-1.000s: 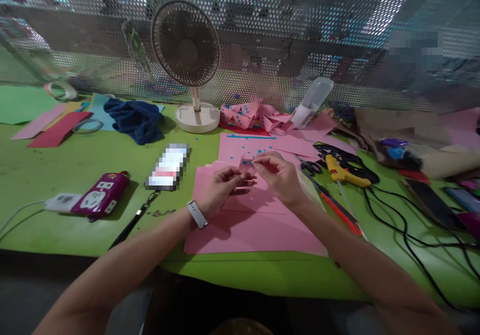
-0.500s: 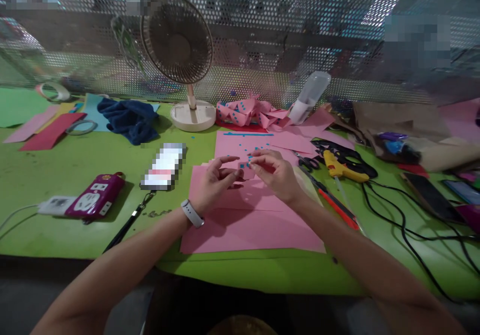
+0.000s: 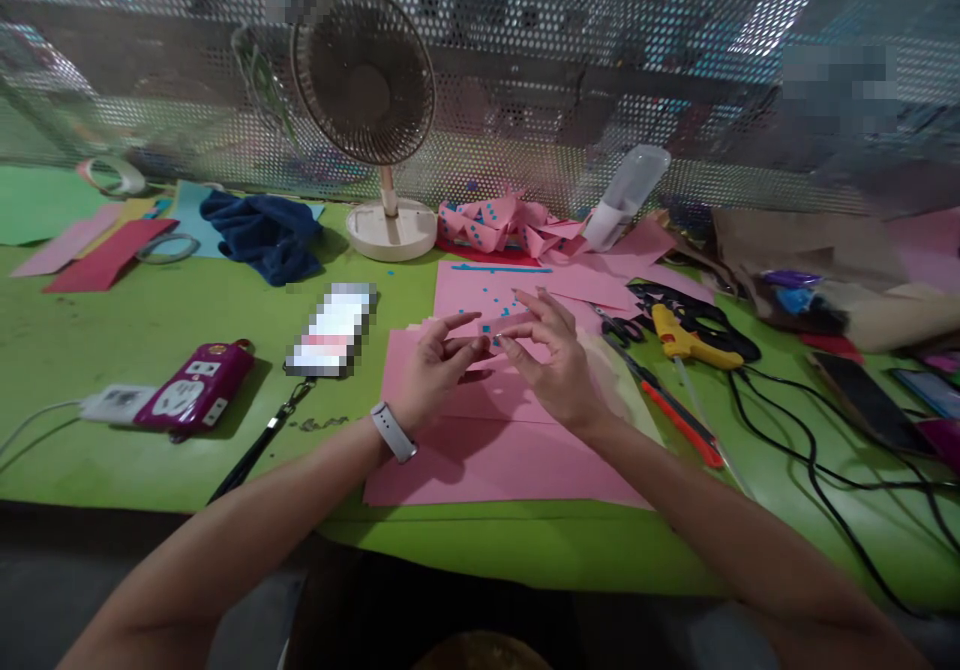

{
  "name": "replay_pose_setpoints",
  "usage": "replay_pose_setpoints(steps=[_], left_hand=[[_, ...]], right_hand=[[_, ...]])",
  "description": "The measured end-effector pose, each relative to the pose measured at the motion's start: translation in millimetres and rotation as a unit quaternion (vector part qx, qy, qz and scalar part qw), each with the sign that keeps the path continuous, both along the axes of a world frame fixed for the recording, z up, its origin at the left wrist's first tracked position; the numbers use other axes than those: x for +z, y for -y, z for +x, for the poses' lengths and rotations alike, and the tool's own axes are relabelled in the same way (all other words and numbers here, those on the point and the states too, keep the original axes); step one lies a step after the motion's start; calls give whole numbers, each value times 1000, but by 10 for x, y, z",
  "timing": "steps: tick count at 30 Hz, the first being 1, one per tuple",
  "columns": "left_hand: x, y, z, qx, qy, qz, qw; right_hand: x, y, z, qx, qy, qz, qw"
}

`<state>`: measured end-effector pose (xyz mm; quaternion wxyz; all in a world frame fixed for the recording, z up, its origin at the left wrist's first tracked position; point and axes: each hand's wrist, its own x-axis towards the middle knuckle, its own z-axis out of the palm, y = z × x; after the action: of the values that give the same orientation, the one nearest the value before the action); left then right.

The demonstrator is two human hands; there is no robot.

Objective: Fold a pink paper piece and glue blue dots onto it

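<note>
My left hand [image 3: 442,362], with a white band on its wrist, pinches a small pink paper piece [image 3: 487,330] between thumb and fingers. Tiny blue squares show on that piece. At the same piece, the thumb and forefinger of my right hand [image 3: 553,362] come together; whatever lies between these fingertips is too small to make out. The other right fingers are raised. Both hands are above stacked pink sheets [image 3: 502,460] on the green table. Small blue bits [image 3: 486,292] and a thin blue strip [image 3: 502,269] lie on the pink paper just beyond.
Right of the paper lie scissors [image 3: 622,330], a red-orange cutter [image 3: 682,425] and a yellow glue gun [image 3: 694,338] with black cables. A phone [image 3: 330,335] and purple power strip [image 3: 199,390] are at left. A fan [image 3: 390,230] and folded dotted pink paper [image 3: 502,225] stand behind.
My right fingers have lifted and spread somewhat above the paper piece, while its thumb and forefinger have lowered slightly against it. My left hand keeps its pinch. The view has shifted slightly.
</note>
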<state>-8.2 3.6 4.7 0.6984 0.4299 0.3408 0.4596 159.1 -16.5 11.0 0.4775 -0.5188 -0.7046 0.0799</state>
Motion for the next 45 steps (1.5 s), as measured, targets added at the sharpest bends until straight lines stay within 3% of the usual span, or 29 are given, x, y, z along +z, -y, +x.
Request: replay_pose_setpoints(steps=[7,15,18,21,23,26,29,36,45], left_hand=[[9,-6,3,9,17,-52,998],[-27,-47,-25,32,14,8,999],[-51,-67,-32,47,3,32,998],[-67,-80,-40,54,-8,54,997],[-77,-83,-43,51,-7,65,997],[-88,-78,-41,41,-1,70,997],[-84,-64,-31,34,0,72,997],[-55,-43,-18,25,5,60,998],[-53,-43,-26,13,-4,30,999]], right_hand=[[49,-15,24,-5,-35,18,999],[142,25,46,-53,-28,47,997],[175,66,11,-12,-107,-61,992],[173,78,-29,58,-193,-253,946],[149,62,-51,83,-247,-338,904],[103,26,-69,106,-344,-398,844],[61,5,-79,116,-402,-403,814],[-9,14,-102,106,-410,-377,824],[51,38,-126,75,-378,-382,840]])
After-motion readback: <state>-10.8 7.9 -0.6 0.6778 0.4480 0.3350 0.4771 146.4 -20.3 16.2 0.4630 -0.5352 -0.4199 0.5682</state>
